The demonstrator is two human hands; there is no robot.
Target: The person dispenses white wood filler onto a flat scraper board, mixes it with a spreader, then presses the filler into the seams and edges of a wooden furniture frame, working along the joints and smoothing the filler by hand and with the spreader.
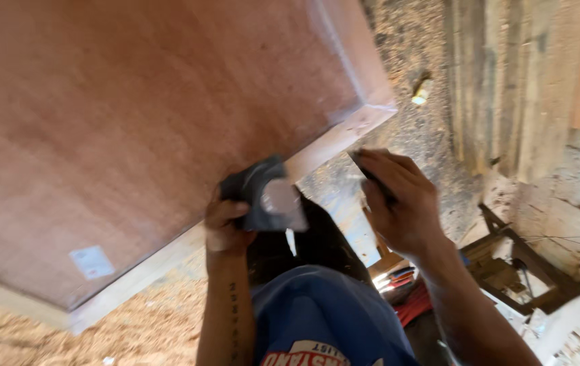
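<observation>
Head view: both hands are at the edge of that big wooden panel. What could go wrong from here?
1. The left hand holds a dark folded sheet against the wooden panel edge; its fingers could scrape on the pale trim.
2. The right hand grips a dark piece loosely near the corner; it might slip.
3. Sawdust on the floor could make footing unsteady.

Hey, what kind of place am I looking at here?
Probably a woodworking shop: sawdust covers the floor, a reddish plywood panel edged in pale timber fills the view, and the left hand holds a dark sanding sheet at its edge.
</observation>
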